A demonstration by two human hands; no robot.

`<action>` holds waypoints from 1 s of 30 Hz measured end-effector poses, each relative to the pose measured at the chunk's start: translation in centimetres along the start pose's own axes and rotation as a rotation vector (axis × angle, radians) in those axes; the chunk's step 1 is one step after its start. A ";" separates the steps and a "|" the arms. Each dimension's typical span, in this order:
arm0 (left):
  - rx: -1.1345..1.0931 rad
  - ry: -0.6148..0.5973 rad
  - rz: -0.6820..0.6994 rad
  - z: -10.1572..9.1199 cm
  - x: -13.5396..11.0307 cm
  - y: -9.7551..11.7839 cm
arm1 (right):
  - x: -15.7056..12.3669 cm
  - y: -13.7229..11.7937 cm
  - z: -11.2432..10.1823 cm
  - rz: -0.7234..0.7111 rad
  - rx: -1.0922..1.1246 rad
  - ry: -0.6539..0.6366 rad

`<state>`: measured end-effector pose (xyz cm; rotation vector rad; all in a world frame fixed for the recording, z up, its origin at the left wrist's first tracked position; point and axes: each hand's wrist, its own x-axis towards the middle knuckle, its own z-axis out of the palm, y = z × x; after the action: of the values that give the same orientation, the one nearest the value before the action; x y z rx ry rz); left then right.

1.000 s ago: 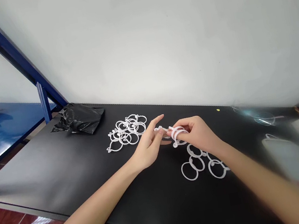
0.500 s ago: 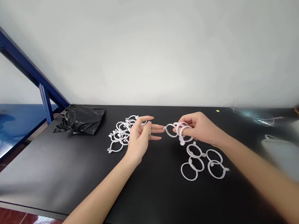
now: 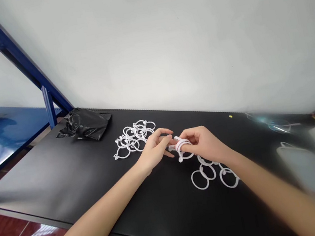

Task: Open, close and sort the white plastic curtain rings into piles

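Bunch of thin white rings (image 3: 182,143), knob on rim, held tilted and overlapped in right hand (image 3: 209,143) above black table (image 3: 73,177). White ring heap (image 3: 133,138) laid farther left, rings piled across one another. Looser rings (image 3: 202,171) spread nearer, partly hidden.

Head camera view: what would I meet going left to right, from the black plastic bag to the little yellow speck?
Black plastic bag, pile of white rings, left hand, held white rings, right hand, yellow speck.
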<state>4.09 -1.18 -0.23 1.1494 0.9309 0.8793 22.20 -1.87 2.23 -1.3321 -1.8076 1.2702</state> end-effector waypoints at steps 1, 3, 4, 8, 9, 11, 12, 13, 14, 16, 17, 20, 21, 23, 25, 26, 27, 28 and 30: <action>0.006 0.013 0.008 -0.1 0.0 0.0 | 0.0 0.0 -0.1 -0.001 -0.002 0.012; 0.022 0.070 0.053 -0.4 0.2 -0.1 | 0.0 -0.1 -0.3 0.002 0.003 0.022; 0.030 0.104 0.075 -0.5 0.2 -0.1 | 0.0 -0.2 -0.3 0.004 0.010 0.030; -0.044 0.086 0.038 -0.5 0.2 -0.3 | 0.1 -0.1 0.0 -0.022 0.043 0.129; -0.088 0.049 0.018 -0.5 0.2 -0.3 | 0.1 0.0 0.3 -0.032 0.048 0.138; -0.168 -0.008 -0.001 -0.4 0.2 -0.3 | 0.1 0.1 0.7 -0.054 0.052 0.110; -0.200 -0.022 -0.005 -0.4 0.2 -0.4 | 0.1 0.2 0.8 -0.065 0.045 0.081; -0.226 -0.031 -0.012 -0.4 0.2 -0.4 | 0.0 0.2 0.8 -0.075 0.028 0.054; -0.246 -0.038 -0.021 -0.5 0.2 -0.4 | 0.0 0.2 0.7 -0.083 0.003 0.030; -0.266 -0.047 -0.040 -0.7 0.2 -0.4 | -0.2 0.0 0.3 -0.099 -0.050 0.002; -0.261 -0.051 -0.047 -0.7 0.3 -0.4 | -0.3 -0.2 0.0 -0.108 -0.072 -0.006; -0.222 -0.060 -0.060 -0.8 0.2 -0.2 | -0.5 -0.6 -0.8 -0.130 -0.114 -0.046; -0.214 -0.059 -0.065 -0.8 0.1 -0.1 | -0.6 -0.7 -1.0 -0.135 -0.127 -0.062; -0.210 -0.052 -0.074 -0.7 0.1 0.0 | -0.7 -1.0 -1.2 -0.147 -0.157 -0.083; -0.216 -0.037 -0.080 -0.7 0.1 -0.1 | -0.9 -1.2 -1.4 -0.167 -0.189 -0.082; -0.220 -0.028 -0.083 -0.7 0.1 -0.1 | -0.9 -1.3 -1.4 -0.179 -0.205 -0.075; -0.225 -0.019 -0.086 -0.7 0.1 -0.1 | -1.0 -1.4 -1.5 -0.191 -0.220 -0.067; -0.230 -0.011 -0.093 -0.7 0.2 -0.2 | -1.0 -1.5 -1.6 -0.203 -0.233 -0.056; -0.245 -0.014 -0.121 -0.8 0.2 -0.2 | -1.0 -1.5 -1.8 -0.219 -0.259 -0.032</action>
<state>3.48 -0.80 -0.57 0.8791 0.8460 0.8593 23.43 -2.22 4.41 -1.2082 -2.1311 0.9723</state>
